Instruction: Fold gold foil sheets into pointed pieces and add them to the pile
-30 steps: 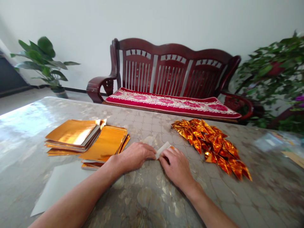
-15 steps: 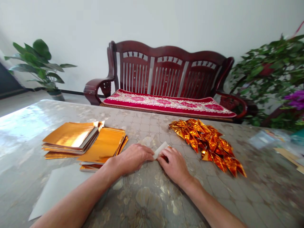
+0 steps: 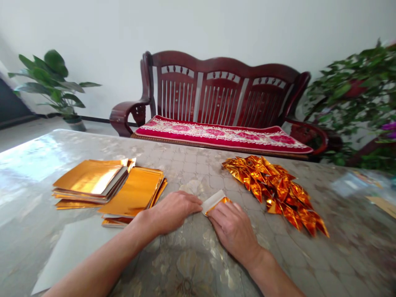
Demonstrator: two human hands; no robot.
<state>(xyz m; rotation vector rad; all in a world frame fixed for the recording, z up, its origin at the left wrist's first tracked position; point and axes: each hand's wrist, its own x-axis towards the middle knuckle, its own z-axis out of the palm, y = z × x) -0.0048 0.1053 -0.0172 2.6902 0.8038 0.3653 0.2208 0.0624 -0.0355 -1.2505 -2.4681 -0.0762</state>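
A small piece of gold foil paper (image 3: 214,200), partly folded, lies on the table between my hands. Its pale back faces up along the far side, and a strip of gold shows nearer me. With fingers held together, my left hand (image 3: 178,209) grips the paper's left corner. My right hand (image 3: 232,226) is closed over the near right part of it, fingers bent and pressing down. Part of the paper is hidden under the right fingers.
Two stacks of gold foil sheets (image 3: 89,175) stand to the left, with a pale sheet (image 3: 71,247) nearer me. Folded gold foil pieces (image 3: 275,189) are heaped on the right. Clear plastic packaging (image 3: 355,185) lies at far right. A wooden bench (image 3: 221,97) stands behind the table.
My right hand has flattened over the paper and shifted slightly nearer me; more gold shows along the fold. The left hand has barely moved. The view has turned slightly left.
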